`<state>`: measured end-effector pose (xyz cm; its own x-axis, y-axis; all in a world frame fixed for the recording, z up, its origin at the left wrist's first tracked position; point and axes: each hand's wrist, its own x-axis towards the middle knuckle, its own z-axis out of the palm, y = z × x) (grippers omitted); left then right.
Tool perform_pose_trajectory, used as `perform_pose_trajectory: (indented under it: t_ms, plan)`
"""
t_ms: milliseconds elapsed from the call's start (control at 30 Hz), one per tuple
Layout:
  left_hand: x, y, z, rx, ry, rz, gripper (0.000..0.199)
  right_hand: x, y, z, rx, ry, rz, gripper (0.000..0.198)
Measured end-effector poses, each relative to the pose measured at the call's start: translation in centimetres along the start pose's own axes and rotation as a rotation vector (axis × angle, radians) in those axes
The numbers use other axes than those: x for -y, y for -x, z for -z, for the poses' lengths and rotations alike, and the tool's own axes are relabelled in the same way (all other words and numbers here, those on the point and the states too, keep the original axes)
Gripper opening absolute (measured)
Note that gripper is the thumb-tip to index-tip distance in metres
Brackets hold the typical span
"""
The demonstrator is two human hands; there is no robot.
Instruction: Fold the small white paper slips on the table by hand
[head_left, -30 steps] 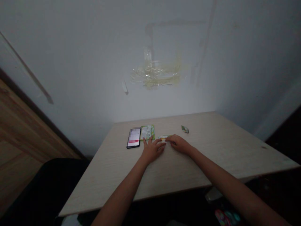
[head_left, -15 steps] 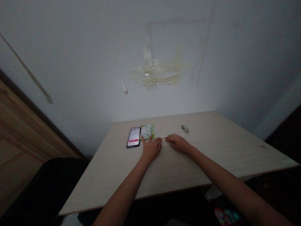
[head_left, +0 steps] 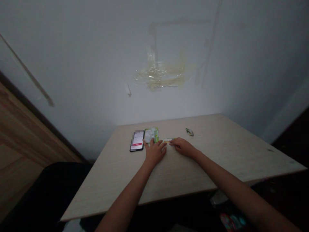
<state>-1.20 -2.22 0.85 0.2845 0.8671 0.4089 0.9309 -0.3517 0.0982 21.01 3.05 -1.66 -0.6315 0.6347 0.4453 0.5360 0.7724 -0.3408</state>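
Observation:
My left hand (head_left: 154, 152) lies on the table with its fingers spread. Its fingertips reach the near edge of a flat green-and-white printed packet (head_left: 150, 134), and the index side is close to the left end of a strip. That narrow green, white and yellow strip (head_left: 167, 140) lies flat, its right part covered by my right hand (head_left: 182, 146). The right fingers are bent together over the strip, holding it against the tabletop. Left of the packet rests a phone (head_left: 137, 141) with a lit screen, close to my left thumb.
A small crumpled green-and-white wrapper (head_left: 189, 131) lies on the pale wooden table (head_left: 116, 180), right of my hands. Behind the table rises a wall (head_left: 96, 80) with peeling clear tape (head_left: 159, 76). A dark chair-like shape (head_left: 55, 183) stands at the left.
My left hand has shifted slightly left, with its fingers spreading further and uncovering more of the strip's left end. The right hand stays in place.

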Motion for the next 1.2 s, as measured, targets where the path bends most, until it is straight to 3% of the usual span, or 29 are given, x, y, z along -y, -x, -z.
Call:
perform_pose_trajectory:
  t_ms: [800,1200]
  plan:
    - [0.5,-0.3,-0.4,0.008,0.015,0.003,0.034,0.2,0.1,0.3,-0.009,-0.018,0.012,0.046]
    - [0.3,0.2,-0.2,0.097,0.015,-0.03,0.034,-0.5,0.2,-0.2,-0.016,-0.022,0.006,0.047]
